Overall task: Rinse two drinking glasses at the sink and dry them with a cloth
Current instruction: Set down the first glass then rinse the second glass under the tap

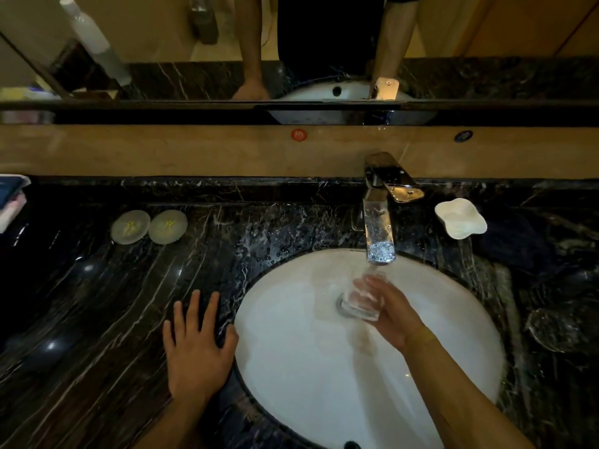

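My right hand (390,314) grips a clear drinking glass (361,301) over the white oval sink (291,367), right below the spout of the chrome tap (379,231). Water runs from the spout onto the glass. My left hand (197,345) lies flat with spread fingers on the wet dark marble counter (113,303), just left of the sink's rim. A second clear glass (556,330) seems to lie on the counter to the right of the sink, dim and hard to make out. A dark cloth (518,241) lies at the right, behind it.
Two round white coasters (149,226) sit at the back left of the counter. A white soap dish (460,218) stands right of the tap. A mirror (291,47) runs along the back wall above a beige ledge. Something book-like (9,199) sits at the far left edge.
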The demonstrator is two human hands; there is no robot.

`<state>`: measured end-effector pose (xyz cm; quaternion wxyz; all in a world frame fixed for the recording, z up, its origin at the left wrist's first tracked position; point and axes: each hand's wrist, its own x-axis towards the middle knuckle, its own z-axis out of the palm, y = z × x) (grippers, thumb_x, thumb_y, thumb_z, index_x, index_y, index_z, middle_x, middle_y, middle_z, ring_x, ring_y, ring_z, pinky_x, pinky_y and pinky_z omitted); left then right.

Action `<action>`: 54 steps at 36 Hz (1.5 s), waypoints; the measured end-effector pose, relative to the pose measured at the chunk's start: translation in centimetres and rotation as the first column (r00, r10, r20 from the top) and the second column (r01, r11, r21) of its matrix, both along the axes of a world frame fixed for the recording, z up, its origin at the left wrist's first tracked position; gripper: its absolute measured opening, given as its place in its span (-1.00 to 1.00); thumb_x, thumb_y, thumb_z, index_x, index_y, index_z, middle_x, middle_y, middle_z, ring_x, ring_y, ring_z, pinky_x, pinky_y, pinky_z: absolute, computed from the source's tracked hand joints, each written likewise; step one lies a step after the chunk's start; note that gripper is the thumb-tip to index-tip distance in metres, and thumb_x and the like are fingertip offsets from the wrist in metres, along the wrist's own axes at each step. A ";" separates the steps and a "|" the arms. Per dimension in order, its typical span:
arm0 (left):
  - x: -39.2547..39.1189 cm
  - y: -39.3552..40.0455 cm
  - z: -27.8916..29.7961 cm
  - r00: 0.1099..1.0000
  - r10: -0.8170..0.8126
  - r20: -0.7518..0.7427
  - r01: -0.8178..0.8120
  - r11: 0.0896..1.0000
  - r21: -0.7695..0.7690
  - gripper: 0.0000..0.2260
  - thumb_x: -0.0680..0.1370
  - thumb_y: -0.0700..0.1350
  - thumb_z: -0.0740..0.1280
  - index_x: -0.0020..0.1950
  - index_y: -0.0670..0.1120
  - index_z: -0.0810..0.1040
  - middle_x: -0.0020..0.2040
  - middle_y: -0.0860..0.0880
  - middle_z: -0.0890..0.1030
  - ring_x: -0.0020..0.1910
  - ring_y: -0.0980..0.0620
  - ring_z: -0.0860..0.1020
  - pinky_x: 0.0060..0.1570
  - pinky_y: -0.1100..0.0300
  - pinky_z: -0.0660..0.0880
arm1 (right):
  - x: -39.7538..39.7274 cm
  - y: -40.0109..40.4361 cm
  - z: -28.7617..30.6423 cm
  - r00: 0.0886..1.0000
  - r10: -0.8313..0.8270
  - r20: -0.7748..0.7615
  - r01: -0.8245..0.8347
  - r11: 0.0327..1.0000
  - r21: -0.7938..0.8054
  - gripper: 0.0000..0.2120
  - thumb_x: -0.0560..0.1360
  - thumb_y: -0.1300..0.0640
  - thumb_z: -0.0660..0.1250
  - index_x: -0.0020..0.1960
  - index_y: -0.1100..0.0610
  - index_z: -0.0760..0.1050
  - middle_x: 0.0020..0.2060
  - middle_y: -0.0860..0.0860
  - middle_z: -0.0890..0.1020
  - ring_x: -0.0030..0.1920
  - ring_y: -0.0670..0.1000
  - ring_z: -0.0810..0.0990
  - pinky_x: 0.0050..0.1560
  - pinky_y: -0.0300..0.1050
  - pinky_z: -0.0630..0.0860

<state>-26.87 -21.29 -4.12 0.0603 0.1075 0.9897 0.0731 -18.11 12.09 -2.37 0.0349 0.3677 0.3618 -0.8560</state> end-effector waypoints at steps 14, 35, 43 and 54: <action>0.0 0.0 0.1 1.000 -0.003 -0.001 0.003 1.000 0.010 -0.35 0.52 0.29 0.01 0.59 0.10 0.21 0.61 -0.07 0.17 0.59 -0.18 0.06 0.52 -0.23 0.03 | -2.4 -0.6 2.1 0.982 -0.137 0.133 0.168 0.952 -0.256 -0.44 0.22 -0.13 0.58 0.08 0.19 0.59 -0.07 0.15 0.60 -0.12 0.14 0.54 -0.04 -0.01 0.45; 0.0 0.1 0.0 1.000 0.008 0.007 -0.008 1.000 0.009 -0.34 0.52 0.30 -0.01 0.59 0.10 0.20 0.61 -0.07 0.17 0.59 -0.18 0.06 0.53 -0.19 -0.01 | 4.8 -2.3 2.6 0.795 -0.276 0.540 0.598 0.504 -0.623 -0.28 0.19 -0.07 0.60 0.20 0.33 0.57 0.04 0.22 0.68 -0.10 0.13 0.68 -0.41 0.14 0.66; 0.3 0.4 0.8 0.999 0.022 0.045 -0.023 1.000 0.008 -0.33 0.51 0.29 -0.03 0.60 0.09 0.17 0.62 -0.08 0.14 0.59 -0.19 0.04 0.53 -0.19 -0.07 | 8.4 -2.5 3.6 0.771 -0.245 0.588 0.585 0.636 -0.503 -0.28 0.31 -0.14 0.56 0.30 0.27 0.52 -0.05 0.28 0.67 -0.11 0.18 0.65 -0.40 0.07 0.67; -1.5 10.0 7.2 0.992 -0.119 0.036 0.112 0.980 0.165 -0.53 0.60 0.09 0.20 0.48 -0.04 0.38 0.50 -0.10 0.35 0.52 -0.11 0.24 0.48 -0.33 -0.15 | 12.1 -1.1 3.9 0.845 -0.223 0.486 0.489 0.690 -0.534 -0.36 0.34 -0.14 0.54 0.25 0.24 0.53 -0.01 0.25 0.66 -0.09 0.18 0.65 -0.30 0.06 0.68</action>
